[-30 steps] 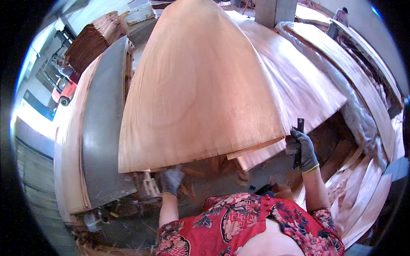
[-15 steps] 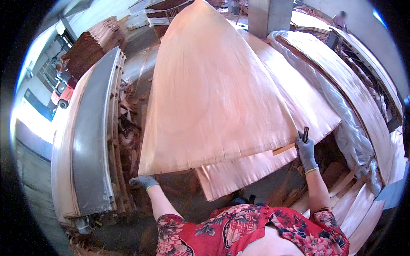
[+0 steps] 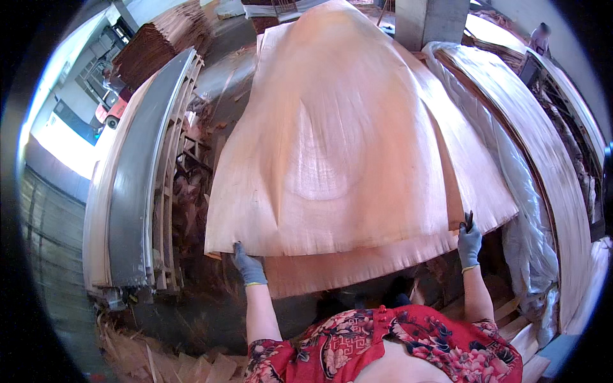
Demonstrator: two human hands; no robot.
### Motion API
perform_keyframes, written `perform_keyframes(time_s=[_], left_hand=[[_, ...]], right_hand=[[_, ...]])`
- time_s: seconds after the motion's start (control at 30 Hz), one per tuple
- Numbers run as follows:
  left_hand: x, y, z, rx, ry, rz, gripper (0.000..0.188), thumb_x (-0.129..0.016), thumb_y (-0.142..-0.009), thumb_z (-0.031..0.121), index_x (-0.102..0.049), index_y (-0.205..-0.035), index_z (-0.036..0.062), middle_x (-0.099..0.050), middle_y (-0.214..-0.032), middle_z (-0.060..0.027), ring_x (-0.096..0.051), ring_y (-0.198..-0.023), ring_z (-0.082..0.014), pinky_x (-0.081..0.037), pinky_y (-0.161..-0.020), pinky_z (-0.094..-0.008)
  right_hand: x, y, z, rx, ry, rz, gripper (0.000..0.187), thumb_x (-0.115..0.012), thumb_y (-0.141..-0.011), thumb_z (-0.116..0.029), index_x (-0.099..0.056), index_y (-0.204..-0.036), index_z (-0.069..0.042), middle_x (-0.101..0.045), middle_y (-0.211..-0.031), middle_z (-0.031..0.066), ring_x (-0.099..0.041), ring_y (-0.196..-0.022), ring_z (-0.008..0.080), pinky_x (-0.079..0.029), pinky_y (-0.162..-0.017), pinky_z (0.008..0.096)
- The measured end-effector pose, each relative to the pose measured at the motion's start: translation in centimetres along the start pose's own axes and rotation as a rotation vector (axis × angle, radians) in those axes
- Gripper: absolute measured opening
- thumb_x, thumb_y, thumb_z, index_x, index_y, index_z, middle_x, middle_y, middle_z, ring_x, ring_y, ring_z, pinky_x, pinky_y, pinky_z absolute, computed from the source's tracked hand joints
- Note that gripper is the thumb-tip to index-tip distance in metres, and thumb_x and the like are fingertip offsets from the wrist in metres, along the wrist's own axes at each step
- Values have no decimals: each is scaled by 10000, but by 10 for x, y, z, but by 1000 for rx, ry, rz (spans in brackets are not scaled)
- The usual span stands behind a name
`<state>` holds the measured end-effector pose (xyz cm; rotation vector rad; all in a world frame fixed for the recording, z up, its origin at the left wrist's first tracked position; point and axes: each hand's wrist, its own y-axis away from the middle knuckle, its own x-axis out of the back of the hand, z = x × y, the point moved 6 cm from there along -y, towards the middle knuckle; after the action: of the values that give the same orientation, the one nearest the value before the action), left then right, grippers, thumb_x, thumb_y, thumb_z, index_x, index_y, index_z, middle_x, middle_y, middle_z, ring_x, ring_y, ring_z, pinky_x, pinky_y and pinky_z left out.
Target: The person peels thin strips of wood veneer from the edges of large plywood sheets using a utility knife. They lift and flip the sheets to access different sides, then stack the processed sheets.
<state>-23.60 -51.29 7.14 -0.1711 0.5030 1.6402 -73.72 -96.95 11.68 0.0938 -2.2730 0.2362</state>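
A large, thin wood veneer sheet (image 3: pixel 332 159) spreads out in front of me, its surface bulging and rippled. My left hand (image 3: pixel 249 267), in a grey glove, is closed on its near edge toward the left corner. Gloved the same way, my right hand (image 3: pixel 469 247) grips near the right corner. A short dark stick-like tool (image 3: pixel 470 221) pokes up out of that hand; its kind is unclear. Beneath lies another veneer sheet (image 3: pixel 364 268), showing along the near edge and at the right. Both hands' fingertips are partly hidden.
On the left stands a long stack topped with a grey board (image 3: pixel 137 172). A plastic-wrapped veneer stack (image 3: pixel 530 140) runs along the right. A concrete pillar (image 3: pixel 429 24) rises behind. Wood scraps (image 3: pixel 172 357) litter the floor. Far off are a red forklift (image 3: pixel 112 110) and a person (image 3: pixel 539 38).
The upper sheet has dropped from a smooth, taut slope into a rippled, bulging spread. My left hand has moved right along its near edge; my right hand has shifted slightly down. The view has turned a little left.
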Motion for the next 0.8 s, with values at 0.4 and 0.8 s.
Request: perform_keyframes(time_s=[0.4,0.8], left_hand=[[81,130,-193,314,102,205,500,-496,-834,374,-443,-1236,81,-492,-1222,-101,-442,-1127,-302,-344,-966,-470],[102,135,-247,540,28,233,565,-603,-786,429,-472,-1204,72,-547,-1120,-76,-512,-1004,-252,-400,-877,-417]], right_hand=[[-51,-7,119,-195,-213,-256,401,-570,-802,-180,-532,-1199,-141,-619,-989,161,-629,-882,251,-482,-718,359],[62,-127,181,-9,458,-99,449,-553,-807,-179,-480,-1250,-191,-588,-1065,163,-597,-913,330,-476,-736,399]])
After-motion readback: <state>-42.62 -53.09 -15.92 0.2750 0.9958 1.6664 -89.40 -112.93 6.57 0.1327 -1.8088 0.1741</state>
